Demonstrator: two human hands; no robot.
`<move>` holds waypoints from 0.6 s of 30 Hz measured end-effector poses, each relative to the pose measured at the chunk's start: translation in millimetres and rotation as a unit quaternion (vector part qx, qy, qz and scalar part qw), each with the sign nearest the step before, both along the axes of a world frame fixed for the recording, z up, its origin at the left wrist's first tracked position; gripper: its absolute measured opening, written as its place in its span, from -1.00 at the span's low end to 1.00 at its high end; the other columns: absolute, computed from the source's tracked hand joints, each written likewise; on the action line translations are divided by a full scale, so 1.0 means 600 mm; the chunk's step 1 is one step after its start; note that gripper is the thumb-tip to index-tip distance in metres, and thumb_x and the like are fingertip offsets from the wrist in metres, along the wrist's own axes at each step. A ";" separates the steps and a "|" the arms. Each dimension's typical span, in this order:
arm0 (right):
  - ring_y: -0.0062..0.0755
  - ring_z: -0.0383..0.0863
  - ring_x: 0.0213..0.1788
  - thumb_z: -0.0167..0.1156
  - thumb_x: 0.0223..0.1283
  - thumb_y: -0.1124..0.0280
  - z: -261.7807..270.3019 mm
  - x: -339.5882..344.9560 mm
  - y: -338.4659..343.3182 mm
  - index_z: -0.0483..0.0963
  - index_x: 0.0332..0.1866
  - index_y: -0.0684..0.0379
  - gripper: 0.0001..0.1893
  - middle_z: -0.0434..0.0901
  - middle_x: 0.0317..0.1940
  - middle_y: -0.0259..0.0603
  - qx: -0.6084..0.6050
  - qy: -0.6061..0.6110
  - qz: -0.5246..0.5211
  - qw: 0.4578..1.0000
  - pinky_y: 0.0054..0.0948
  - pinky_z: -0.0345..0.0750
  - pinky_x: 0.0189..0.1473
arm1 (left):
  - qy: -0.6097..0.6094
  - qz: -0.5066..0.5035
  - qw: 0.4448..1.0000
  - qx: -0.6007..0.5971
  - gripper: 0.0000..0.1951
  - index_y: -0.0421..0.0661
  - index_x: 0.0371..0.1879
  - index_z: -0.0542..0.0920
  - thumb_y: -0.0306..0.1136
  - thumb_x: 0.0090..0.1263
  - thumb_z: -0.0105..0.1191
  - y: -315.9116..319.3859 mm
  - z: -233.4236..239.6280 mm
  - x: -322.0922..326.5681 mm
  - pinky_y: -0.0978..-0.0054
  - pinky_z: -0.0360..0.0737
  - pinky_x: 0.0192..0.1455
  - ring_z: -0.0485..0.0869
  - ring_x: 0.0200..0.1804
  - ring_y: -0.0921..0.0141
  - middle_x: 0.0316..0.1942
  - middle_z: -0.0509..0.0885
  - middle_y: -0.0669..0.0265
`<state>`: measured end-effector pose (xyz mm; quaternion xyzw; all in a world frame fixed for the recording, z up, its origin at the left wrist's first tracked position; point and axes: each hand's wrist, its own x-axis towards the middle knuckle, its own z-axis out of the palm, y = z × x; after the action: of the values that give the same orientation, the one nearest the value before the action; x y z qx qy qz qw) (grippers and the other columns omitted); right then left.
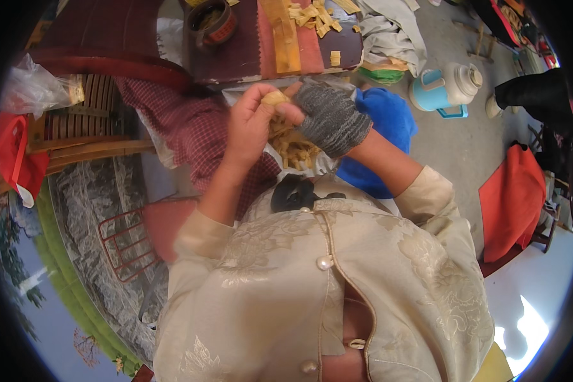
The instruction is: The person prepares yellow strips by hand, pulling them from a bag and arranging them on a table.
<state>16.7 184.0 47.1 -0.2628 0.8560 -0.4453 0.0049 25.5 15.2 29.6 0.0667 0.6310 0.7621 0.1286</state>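
My left hand [252,117] is bare and pinches a small pale yellow folded piece [275,99] between thumb and fingers. My right hand [327,112], in a grey knitted fingerless glove, meets it from the other side, its thumb and fingertips at the same piece. Below both hands, a plastic-lined holder on my lap contains many yellowish strips [293,145]; my hands hide part of them. Just beyond, on the dark table [229,62], a yellow wooden or bamboo slat [284,40] lies across a pink cloth strip [309,50]. Flat pale yellow pieces [317,16] are scattered beside it.
A mug [212,24] holding liquid stands on the table. Blue cloth [387,138] hangs right of my lap, checked cloth [196,129] left. A light blue thermos [441,90] stands on the floor near a person's leg [530,90]. A slatted wooden chair [90,145] is at left.
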 end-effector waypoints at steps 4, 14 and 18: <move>-0.59 0.47 -0.41 0.16 0.17 0.16 0.010 -0.002 0.001 0.52 -0.26 0.28 -0.68 0.54 -0.46 -0.32 -0.210 -0.166 -0.021 0.963 -0.53 0.43 -0.34 | -0.049 -0.026 0.993 0.108 -0.85 -0.21 -0.16 0.44 -0.43 0.39 -0.09 -0.004 -0.004 -0.010 0.62 0.45 -0.08 0.53 -0.16 0.54 -0.22 0.57 0.27; -0.64 0.40 -0.47 0.09 0.19 0.11 0.023 -0.023 0.009 0.54 -0.31 0.26 -0.64 0.54 -0.48 -0.36 -0.197 -0.314 -0.038 0.928 -0.62 0.38 -0.40 | 0.034 0.120 0.992 -0.027 -0.84 -0.26 -0.22 0.55 -0.41 0.35 0.02 0.028 0.006 -0.006 0.67 0.47 -0.26 0.53 -0.37 0.60 -0.40 0.59 0.43; -0.64 0.41 -0.46 0.09 0.17 0.06 -0.003 -0.022 -0.003 0.53 -0.35 0.21 -0.64 0.50 -0.53 -0.38 -0.242 -0.287 -0.097 0.922 -0.57 0.38 -0.43 | 0.085 0.089 0.983 -0.137 -0.86 -0.26 -0.26 0.57 -0.44 0.34 0.01 0.029 0.007 -0.005 0.68 0.46 -0.27 0.53 -0.39 0.61 -0.44 0.60 0.41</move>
<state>3.7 181.9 45.2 -0.0329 0.7054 -0.6935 0.1432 22.3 32.5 34.0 0.0568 0.7415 0.6684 0.0138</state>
